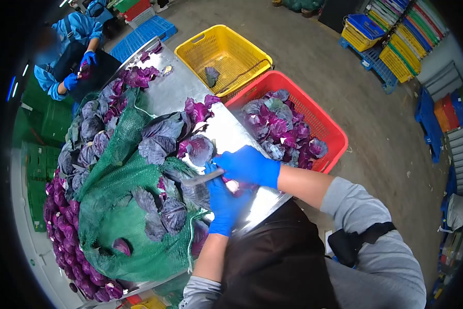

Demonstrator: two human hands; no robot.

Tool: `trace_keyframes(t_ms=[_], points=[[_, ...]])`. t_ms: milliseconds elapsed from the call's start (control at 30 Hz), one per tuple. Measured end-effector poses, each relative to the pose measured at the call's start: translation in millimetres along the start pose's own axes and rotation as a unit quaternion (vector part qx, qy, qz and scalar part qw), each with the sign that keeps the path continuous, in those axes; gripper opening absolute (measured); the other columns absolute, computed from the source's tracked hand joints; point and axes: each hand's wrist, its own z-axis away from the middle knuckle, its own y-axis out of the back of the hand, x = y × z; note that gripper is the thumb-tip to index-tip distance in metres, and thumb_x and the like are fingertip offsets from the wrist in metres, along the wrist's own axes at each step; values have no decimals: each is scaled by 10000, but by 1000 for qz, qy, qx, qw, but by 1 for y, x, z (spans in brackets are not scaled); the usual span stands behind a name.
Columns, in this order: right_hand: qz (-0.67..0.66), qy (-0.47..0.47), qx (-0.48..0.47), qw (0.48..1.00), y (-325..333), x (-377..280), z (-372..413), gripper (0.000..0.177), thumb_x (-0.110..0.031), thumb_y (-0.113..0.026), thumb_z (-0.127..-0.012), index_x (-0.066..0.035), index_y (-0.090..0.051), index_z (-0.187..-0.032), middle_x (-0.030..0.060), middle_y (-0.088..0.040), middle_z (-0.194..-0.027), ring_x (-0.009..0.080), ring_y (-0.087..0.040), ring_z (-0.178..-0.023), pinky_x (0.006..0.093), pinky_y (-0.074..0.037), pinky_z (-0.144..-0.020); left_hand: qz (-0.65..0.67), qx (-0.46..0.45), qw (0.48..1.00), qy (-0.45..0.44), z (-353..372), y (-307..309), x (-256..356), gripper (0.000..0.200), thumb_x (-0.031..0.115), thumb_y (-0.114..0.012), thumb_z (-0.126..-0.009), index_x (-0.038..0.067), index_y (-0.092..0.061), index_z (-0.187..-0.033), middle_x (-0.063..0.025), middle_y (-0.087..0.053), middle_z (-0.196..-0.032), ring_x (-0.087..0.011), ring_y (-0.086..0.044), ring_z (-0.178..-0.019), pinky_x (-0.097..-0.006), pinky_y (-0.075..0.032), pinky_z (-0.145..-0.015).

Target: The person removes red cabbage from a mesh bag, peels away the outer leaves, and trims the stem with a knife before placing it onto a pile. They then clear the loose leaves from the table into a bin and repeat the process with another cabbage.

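Note:
My right hand (pixel 249 166), in a blue glove, is closed on a knife (pixel 200 178) whose blade points left across my left fingers. Just below it, my left hand (pixel 223 198), also gloved in blue, is closed around a red cabbage (pixel 236 186). The cabbage is blurred and mostly covered by my hands; a pale cut patch shows. Loose outer leaves (pixel 156 147) lie on the metal table (pixel 177 85) beyond my hands. A green mesh sack (pixel 123 198) spreads over the table to the left, with dark leaves on it.
A red crate (pixel 314 110) full of cabbage leaves stands against the table's right side. Behind it is a yellow crate (pixel 223 38) with one leaf. Trimmed purple cabbages (pixel 69 232) are piled at the left edge. Across the table, a person in blue (pixel 66 38) holds a cabbage.

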Motion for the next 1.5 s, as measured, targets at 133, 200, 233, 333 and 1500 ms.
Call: trace_keyframes(t_ms=[133,200,233,333,1500], points=[[-64,-104,79,989,34,21,-21,303,-323,-652,-753,-73,-657,-923,126,-645,-727,273,-648,-698,391,-504,-632,-86,51,989,-106,21,-13,-11,1039,206,-723,-548,-33,-189,-1407,-255,-176,-1471,-389,-173,-1374,-420,-198,-1118],[-175,-142,76,971,29,33,-7,291,-317,-644,-765,-72,-660,-919,135,-651,-762,271,-648,-693,376,-505,-637,-56,34,990,-126,25,-6,-20,1037,209,-725,-554,-24,-190,-1411,-249,-188,-1467,-387,-182,-1371,-419,-199,-1118],[-285,-172,69,941,30,33,-4,280,-312,-637,-777,-71,-663,-915,144,-657,-797,269,-649,-689,362,-507,-641,-29,21,989,-142,26,-2,-24,1035,211,-726,-559,-15,-191,-1415,-243,-200,-1462,-384,-191,-1368,-418,-201,-1117],[-379,-198,78,901,21,23,0,280,-290,-648,-799,-53,-660,-948,123,-669,-839,219,-658,-785,337,-506,-714,-6,17,993,-117,25,10,-22,974,251,-770,-545,19,-285,-1357,-214,-313,-1374,-369,-317,-1290,-414,-285,-1075],[-41,40,3,998,55,1,32,534,-335,-662,-712,-204,-578,-1223,116,-661,-791,288,-633,-606,359,-516,-556,-98,-13,993,-64,-14,-1,-41,778,431,-768,-595,40,-468,-1196,-141,-510,-1145,-304,-552,-1012,-378,-481,-858]])
